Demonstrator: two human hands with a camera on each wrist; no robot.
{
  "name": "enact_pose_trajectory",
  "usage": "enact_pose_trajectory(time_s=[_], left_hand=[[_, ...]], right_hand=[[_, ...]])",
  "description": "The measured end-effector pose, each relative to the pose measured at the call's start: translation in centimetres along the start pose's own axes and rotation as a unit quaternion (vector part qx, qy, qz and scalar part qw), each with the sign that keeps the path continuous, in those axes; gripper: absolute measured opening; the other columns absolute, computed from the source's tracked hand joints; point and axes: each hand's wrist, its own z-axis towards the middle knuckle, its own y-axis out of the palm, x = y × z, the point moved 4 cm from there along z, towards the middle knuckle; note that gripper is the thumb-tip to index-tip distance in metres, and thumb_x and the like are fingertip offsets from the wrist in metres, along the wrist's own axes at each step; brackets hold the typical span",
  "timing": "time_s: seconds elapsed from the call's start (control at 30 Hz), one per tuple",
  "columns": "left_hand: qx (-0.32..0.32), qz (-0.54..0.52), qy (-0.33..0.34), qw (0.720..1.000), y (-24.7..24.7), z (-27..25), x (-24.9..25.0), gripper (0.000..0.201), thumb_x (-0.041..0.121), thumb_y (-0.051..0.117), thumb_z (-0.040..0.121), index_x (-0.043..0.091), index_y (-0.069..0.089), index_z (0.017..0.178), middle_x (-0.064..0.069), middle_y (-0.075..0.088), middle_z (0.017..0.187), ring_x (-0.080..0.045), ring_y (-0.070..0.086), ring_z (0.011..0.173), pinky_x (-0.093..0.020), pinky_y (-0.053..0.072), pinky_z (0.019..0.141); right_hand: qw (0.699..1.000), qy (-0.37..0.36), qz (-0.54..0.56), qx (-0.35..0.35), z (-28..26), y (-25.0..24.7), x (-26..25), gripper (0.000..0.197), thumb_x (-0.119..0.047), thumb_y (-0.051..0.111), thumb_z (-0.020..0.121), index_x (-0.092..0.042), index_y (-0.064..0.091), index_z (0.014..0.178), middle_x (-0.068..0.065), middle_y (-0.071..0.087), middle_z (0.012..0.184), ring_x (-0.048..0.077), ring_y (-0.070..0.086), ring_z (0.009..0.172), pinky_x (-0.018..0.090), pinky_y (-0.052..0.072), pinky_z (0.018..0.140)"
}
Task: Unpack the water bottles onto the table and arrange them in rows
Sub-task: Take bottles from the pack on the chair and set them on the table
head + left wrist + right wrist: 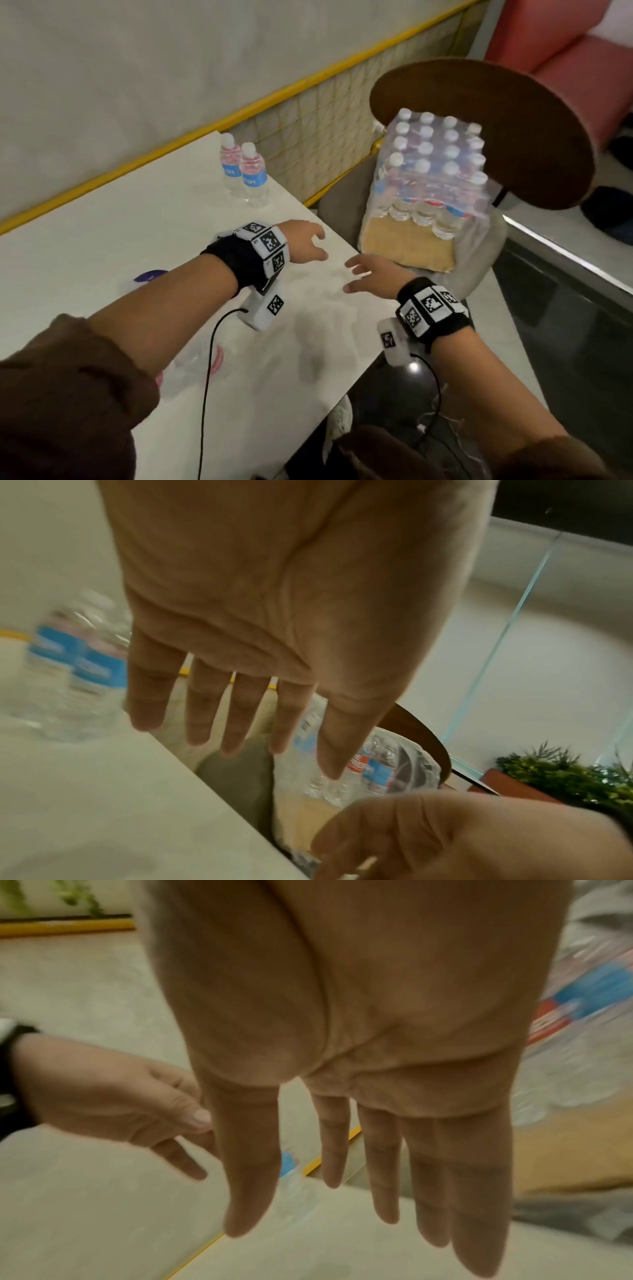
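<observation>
Empty hands over the table edge

Left hand [305, 241] and right hand [371, 274] hover with fingers spread, apparently touching nothing; two bottles [243, 171] stand on the table [102, 219], the wrapped pack [431, 171] just beside it.

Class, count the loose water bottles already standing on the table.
2: both at the table's far edge, one bottle by the wall, the other bottle touching it on its right. The rest remain in the pack.

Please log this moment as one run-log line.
left hand open, empty | right hand open, empty | two bottles on table | pack on chair
</observation>
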Motion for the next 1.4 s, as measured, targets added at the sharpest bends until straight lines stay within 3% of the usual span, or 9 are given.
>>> enact_pose_trajectory(time_s=[0.27,0.47,0.6,0.73,0.87,1.0,1.13,1.27,1.4], left_hand=[[0.065,-0.081,0.036,0.994,1.1,8.3,9.8,0.041,0.031,0.061,0.088,0.034,0.055,0.129,-0.007,-0.005,0.159,-0.03,-0.003,0.147,-0.043,0.012,0.12],[0.107,-0.134,0.033,0.985,0.9,11.1,11.3,0.066,0.029,0.061,0.084,0.013,0.034,0.142,-0.006,0.019,0.154,-0.03,0.043,0.131,-0.041,0.038,0.107],[0.113,-0.153,0.044,0.981,1.2,11.5,10.8,0.068,0.021,0.062,0.085,0.011,0.028,0.143,-0.006,0.018,0.153,-0.027,0.044,0.129,-0.039,0.041,0.105],[0.107,-0.167,0.053,0.979,1.5,11.9,10.8,0.076,0.018,0.067,0.081,0.015,0.025,0.144,-0.006,0.019,0.152,-0.026,0.042,0.13,-0.034,0.041,0.102],[0.085,-0.178,0.048,0.979,1.6,12.4,11.2,0.078,0.028,0.073,0.077,0.022,0.03,0.142,-0.007,0.017,0.148,-0.029,0.049,0.121,-0.031,0.043,0.095],[0.079,-0.2,0.069,0.974,1.7,12.6,12.1,0.062,0.026,0.074,0.079,0.021,0.047,0.134,-0.003,0.039,0.127,-0.023,0.042,0.118,-0.028,0.033,0.099],[0.075,-0.186,0.033,0.979,2.5,13.1,11.3,0.054,0.039,0.073,0.076,0.021,0.054,0.123,-0.009,0.045,0.128,-0.025,0.039,0.128,-0.03,0.036,0.101],[0.055,-0.143,0.03,0.988,3.4,12.6,10.9,0.06,0.041,0.075,0.072,0.023,0.05,0.123,-0.008,0.035,0.132,-0.028,0.056,0.104,-0.029,0.045,0.087],[0.036,-0.163,0.046,0.985,4.0,11.2,9.4,0.05,0.033,0.074,0.075,0.021,0.049,0.117,-0.003,0.049,0.111,-0.025,0.055,0.096,-0.027,0.044,0.078]], right_hand=[[0.989,0.034,-0.002,0.144,3.4,-10.9,4.7,0.058,-0.02,0.066,0.085,-0.008,0.042,0.136,0.005,0.05,0.133,0.022,0.051,0.118,0.038,0.042,0.101],[0.986,0.052,0.026,0.155,6.5,-14.6,3.9,0.043,-0.031,0.047,0.096,-0.012,0.049,0.135,0.012,0.047,0.142,0.027,0.044,0.13,0.036,0.032,0.105],[0.981,0.03,0.052,0.182,8.6,-15.9,3.8,0.04,-0.044,0.054,0.087,-0.031,0.044,0.124,0.007,0.049,0.139,0.028,0.049,0.123,0.043,0.04,0.105],[0.978,0.034,0.004,0.204,8.5,-15.4,4.5,0.042,-0.028,0.044,0.098,-0.013,0.038,0.137,0.015,0.047,0.137,0.029,0.046,0.125,0.039,0.036,0.103],[0.975,-0.028,-0.016,0.219,6.5,-14.7,4.6,0.04,-0.038,0.049,0.094,-0.017,0.048,0.127,0.013,0.061,0.119,0.031,0.06,0.107,0.041,0.048,0.093],[0.988,-0.038,0.103,0.108,4.9,-14.0,4.7,0.027,-0.02,0.059,0.09,-0.009,0.054,0.114,0.012,0.066,0.094,0.031,0.067,0.082,0.042,0.058,0.078],[0.975,0.039,0.029,0.219,5.0,-16.4,6.5,0.022,-0.016,0.053,0.092,-0.005,0.062,0.108,0.011,0.062,0.101,0.028,0.059,0.103,0.029,0.043,0.08],[0.966,0.083,0.117,0.214,6.3,-18.1,7.0,0.026,-0.038,0.059,0.088,-0.027,0.053,0.111,-0.005,0.053,0.109,0.017,0.05,0.101,0.033,0.042,0.087],[0.978,0.133,0.076,0.145,9.1,-17.8,9.0,0.04,-0.019,0.05,0.096,-0.001,0.049,0.132,0.013,0.049,0.136,0.028,0.046,0.128,0.034,0.036,0.106]])
